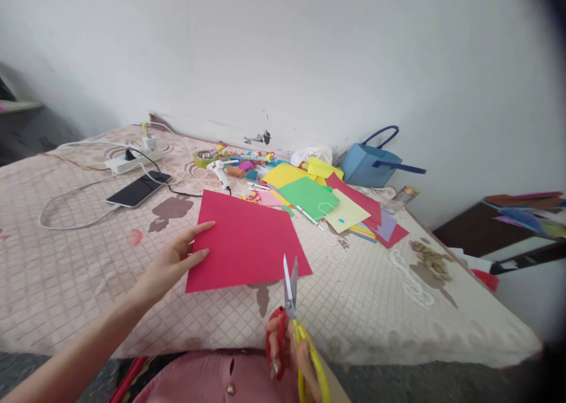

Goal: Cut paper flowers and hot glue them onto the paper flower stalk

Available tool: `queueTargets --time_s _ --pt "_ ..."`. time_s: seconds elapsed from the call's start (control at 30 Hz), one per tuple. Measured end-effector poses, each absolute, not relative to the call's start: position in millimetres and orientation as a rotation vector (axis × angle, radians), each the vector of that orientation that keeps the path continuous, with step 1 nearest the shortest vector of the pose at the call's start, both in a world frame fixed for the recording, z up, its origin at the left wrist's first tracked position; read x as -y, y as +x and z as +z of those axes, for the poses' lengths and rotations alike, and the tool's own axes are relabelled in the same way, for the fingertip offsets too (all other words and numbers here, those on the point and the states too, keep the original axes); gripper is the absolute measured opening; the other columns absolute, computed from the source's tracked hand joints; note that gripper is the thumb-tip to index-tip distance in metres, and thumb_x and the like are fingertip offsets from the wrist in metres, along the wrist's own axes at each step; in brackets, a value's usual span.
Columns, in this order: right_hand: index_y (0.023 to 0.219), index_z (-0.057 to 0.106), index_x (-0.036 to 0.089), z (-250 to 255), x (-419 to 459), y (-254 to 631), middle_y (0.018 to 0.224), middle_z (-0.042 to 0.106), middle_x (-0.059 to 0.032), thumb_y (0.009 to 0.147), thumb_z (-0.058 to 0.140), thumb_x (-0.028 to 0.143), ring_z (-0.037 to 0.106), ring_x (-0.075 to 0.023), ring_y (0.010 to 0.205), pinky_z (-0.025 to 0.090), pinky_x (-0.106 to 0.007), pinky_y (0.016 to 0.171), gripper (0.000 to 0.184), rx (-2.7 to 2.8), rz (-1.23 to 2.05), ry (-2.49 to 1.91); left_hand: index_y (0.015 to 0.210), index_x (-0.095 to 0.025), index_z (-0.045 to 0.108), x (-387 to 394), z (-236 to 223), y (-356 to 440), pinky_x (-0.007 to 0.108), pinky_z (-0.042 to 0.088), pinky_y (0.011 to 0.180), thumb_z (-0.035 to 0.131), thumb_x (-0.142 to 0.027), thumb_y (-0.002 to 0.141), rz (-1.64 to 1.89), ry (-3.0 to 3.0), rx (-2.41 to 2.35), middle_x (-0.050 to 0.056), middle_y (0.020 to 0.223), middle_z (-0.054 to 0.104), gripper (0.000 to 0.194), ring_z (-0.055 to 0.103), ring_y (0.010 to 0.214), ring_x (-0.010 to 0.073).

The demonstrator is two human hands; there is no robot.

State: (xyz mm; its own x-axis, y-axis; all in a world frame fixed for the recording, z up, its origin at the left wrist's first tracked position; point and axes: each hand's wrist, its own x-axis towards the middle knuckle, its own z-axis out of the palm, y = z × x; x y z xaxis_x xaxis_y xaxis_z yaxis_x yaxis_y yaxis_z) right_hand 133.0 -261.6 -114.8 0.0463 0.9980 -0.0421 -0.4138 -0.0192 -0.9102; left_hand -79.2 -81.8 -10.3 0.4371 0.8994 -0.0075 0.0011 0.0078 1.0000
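Note:
A red sheet of paper point(247, 241) is held by its left edge in my left hand point(183, 255), the thumb and fingers pinching it just above the tablecloth. My right hand point(294, 356) grips scissors point(290, 291) with one red and one yellow handle, the fingers through the loops. Their blades point up and away from me and stand slightly apart. The blade tips overlap the sheet's lower right part in view; whether they touch it I cannot tell.
Coloured paper sheets point(305, 196), a glue gun point(219, 171) and a blue bag point(369, 164) lie toward the wall. White string point(411, 282) and a brown pile point(431, 261) are at right. A phone point(139, 189) with its cable and a power strip point(135, 160) sit at left.

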Motion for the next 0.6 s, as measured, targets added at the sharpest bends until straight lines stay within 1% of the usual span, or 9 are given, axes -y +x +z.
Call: queueTargets --time_s 0.13,0.23,0.33,0.47,0.53,0.6 --pt "0.091 0.053 0.018 -102.2 275.0 128.8 0.065 0.048 0.0014 0.064 0.044 0.082 0.041 -0.0073 0.044 0.037 -0.022 0.045 0.07 0.8 1.601 -0.989 0.132 -0.027 0.044 67.7 -17.8 -82.2 0.028 0.054 0.079 0.062 -0.035 0.078 0.876 1.307 -0.887 0.006 0.13 0.054 0.057 0.06 0.105 0.0235" --pt "0.088 0.055 0.017 -89.5 280.3 124.7 0.067 0.051 -0.0008 0.071 0.04 0.078 0.046 -0.0088 0.05 0.038 -0.021 0.048 0.065 0.776 1.692 -1.011 0.129 -0.024 0.047 62.5 -23.6 -85.1 0.028 0.055 0.076 0.062 -0.037 0.077 0.863 1.345 -0.979 0.007 0.131 0.054 0.056 0.061 0.102 0.0241" --pt "0.088 0.053 0.015 -83.2 279.8 117.0 0.062 0.049 0.0016 0.075 0.04 0.075 0.044 -0.0069 0.048 0.035 -0.019 0.048 0.063 0.729 1.734 -1.016 0.13 -0.021 0.045 60.3 -30.7 -88.1 0.031 0.055 0.071 0.061 -0.04 0.076 0.845 1.433 -1.091 0.01 0.13 0.053 0.06 0.063 0.097 0.025" --pt "0.093 0.052 0.014 -83.0 276.9 108.6 0.058 0.047 0.0038 0.077 0.039 0.073 0.04 -0.0058 0.044 0.031 -0.018 0.044 0.063 0.754 1.702 -1.077 0.129 -0.02 0.046 60.1 -42.6 -91.0 0.035 0.054 0.078 0.061 -0.04 0.075 0.839 1.601 -1.1 0.01 0.131 0.052 0.06 0.06 0.101 0.0253" --pt "0.096 0.051 0.014 -84.9 276.8 106.7 0.059 0.047 0.004 0.077 0.04 0.073 0.038 -0.0057 0.044 0.031 -0.019 0.044 0.063 0.823 1.646 -1.139 0.128 -0.02 0.048 61.7 -46.9 -92.0 0.035 0.053 0.078 0.062 -0.039 0.074 0.802 1.659 -1.08 0.01 0.127 0.055 0.058 0.06 0.1 0.0254" --pt "0.097 0.052 0.016 -86.5 277.1 106.6 0.061 0.047 0.0037 0.077 0.042 0.072 0.039 -0.0063 0.046 0.032 -0.02 0.046 0.061 0.912 1.595 -1.203 0.125 -0.018 0.052 65.0 -48.0 -92.5 0.035 0.054 0.074 0.062 -0.038 0.074 0.752 1.678 -1.081 0.011 0.121 0.059 0.055 0.062 0.094 0.0253"
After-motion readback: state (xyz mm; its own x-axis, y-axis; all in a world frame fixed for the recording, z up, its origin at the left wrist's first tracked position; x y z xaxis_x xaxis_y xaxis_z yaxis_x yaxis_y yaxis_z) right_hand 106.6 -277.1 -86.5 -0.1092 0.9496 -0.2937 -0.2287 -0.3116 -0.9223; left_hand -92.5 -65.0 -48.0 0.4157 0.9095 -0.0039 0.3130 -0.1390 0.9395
